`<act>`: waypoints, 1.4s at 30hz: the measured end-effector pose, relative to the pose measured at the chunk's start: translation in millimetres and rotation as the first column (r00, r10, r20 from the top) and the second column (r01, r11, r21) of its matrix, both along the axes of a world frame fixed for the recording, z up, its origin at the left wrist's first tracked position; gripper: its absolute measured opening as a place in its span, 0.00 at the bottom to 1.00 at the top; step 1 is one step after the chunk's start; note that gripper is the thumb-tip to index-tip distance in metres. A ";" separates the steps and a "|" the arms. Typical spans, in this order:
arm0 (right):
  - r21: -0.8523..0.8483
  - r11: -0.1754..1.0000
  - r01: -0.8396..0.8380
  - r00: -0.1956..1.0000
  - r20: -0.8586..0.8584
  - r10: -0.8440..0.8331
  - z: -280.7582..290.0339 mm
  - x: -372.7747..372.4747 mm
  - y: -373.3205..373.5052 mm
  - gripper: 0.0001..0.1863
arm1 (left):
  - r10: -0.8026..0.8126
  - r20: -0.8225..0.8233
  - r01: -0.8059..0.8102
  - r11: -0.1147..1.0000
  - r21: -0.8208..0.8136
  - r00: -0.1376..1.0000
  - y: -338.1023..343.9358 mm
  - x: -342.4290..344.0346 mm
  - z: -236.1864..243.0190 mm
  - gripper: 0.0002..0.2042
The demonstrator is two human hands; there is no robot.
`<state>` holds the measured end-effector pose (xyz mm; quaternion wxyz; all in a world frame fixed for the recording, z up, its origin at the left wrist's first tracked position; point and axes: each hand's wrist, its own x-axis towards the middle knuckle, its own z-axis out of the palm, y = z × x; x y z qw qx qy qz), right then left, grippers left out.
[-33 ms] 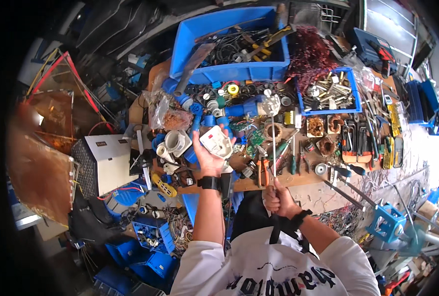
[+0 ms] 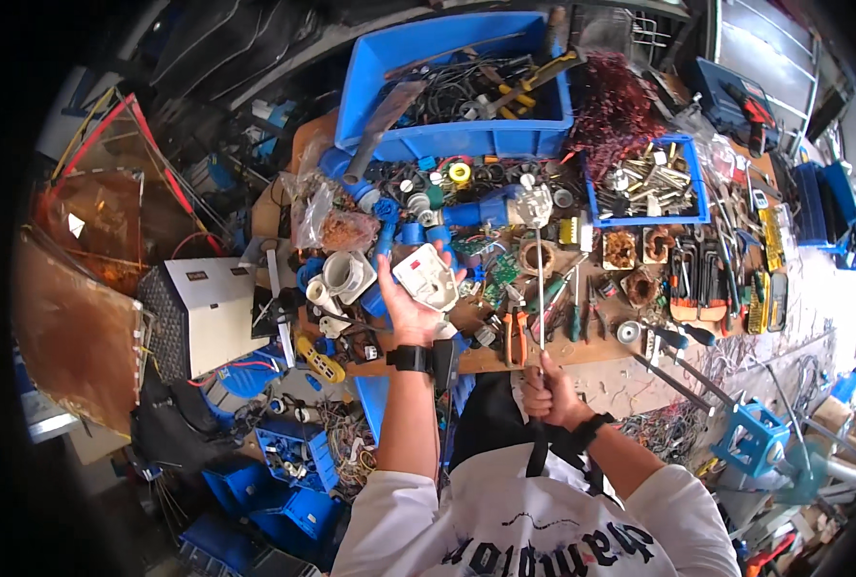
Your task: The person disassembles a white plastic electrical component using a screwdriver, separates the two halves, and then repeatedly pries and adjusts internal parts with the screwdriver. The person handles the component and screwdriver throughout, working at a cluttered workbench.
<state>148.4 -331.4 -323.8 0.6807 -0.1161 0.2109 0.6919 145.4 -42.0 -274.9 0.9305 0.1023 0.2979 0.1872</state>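
Note:
My left hand [image 2: 404, 310] cradles a squarish white plastic housing [image 2: 424, 280] with a small red detail, its hollow side up, above the cluttered bench edge. My right hand [image 2: 550, 391] is closed round the lower end of a long thin pale rod [image 2: 541, 300]. The rod's upper end meets or overlaps a whitish part [image 2: 534, 204] beside a blue cylindrical piece [image 2: 481, 213]; I cannot tell whether they are joined. Orange-handled pliers [image 2: 516, 338], a green circuit board [image 2: 500, 271] and white pipe fittings [image 2: 346, 274] lie around my hands.
A large blue bin [image 2: 457, 139] of cables and tools stands at the back, a blue crate [image 2: 699, 213] of metal pieces at right. Hex keys [image 2: 686, 274] and screwdrivers crowd the wooden bench [image 2: 486, 361]. A white box [image 2: 218, 317] stands left; blue crates [image 2: 293, 452] lie below.
The view has shifted slightly, so the bench sits a little further right in the picture. Both hands keep hold of the same things.

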 end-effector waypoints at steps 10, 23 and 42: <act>0.118 0.978 -0.175 0.981 0.106 0.163 13.5 -6.1 -13.7 0.31 | -0.053 -0.012 0.053 0.999 -0.013 0.999 25.3 4.9 -13.8 0.17; 0.117 0.933 -0.341 0.939 0.081 0.334 35.5 -16.8 19.8 0.31 | -0.151 -0.038 0.152 0.988 0.037 0.988 51.3 41.2 -2.9 0.20; -0.475 0.735 0.485 0.333 0.877 0.346 65.6 -7.6 20.4 0.23 | -0.010 0.194 -0.008 0.996 0.092 0.981 76.0 8.5 37.5 0.26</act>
